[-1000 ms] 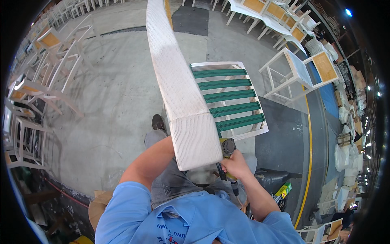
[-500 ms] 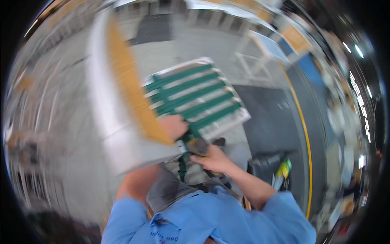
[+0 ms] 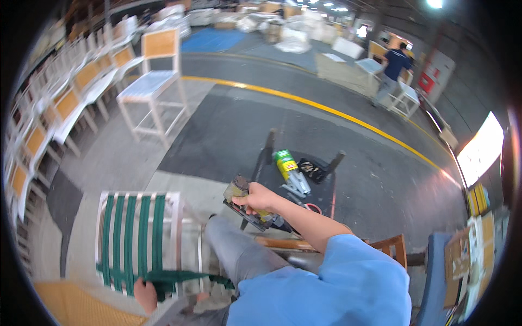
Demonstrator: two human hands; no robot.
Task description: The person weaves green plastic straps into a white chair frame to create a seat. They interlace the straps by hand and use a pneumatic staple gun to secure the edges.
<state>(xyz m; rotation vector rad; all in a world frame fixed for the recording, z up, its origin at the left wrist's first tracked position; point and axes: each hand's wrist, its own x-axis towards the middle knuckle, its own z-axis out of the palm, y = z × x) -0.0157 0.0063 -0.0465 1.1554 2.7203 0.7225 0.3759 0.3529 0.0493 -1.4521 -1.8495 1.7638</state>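
Note:
My right hand (image 3: pixel 255 199) is closed around a yellow-and-grey staple gun (image 3: pixel 237 189), held over my knee beside a low dark stand. At lower left, my left hand (image 3: pixel 145 295) pinches a green webbing strap (image 3: pixel 185 276) at the near edge of a pale frame (image 3: pixel 175 217). Several green straps run in parallel along this frame, and one crosses them near my left hand. The strap's loose end trails to the right toward my lap. A yellow-orange woven panel (image 3: pixel 81 304) fills the lower left corner, partly cut off.
On the low stand (image 3: pixel 321 187) lie a green-and-yellow canister (image 3: pixel 285 163), a black tray of small parts (image 3: pixel 312 169) and red-handled scissors (image 3: pixel 314 207). A tall pale chair (image 3: pixel 152 81) stands ahead. Rows of chair frames line the left. Far right, a person (image 3: pixel 396 68) stands among chairs.
The view has swung right. My right hand has carried the staple gun away from the webbed frame toward the stand. My left hand stays at the strap by the frame's edge.

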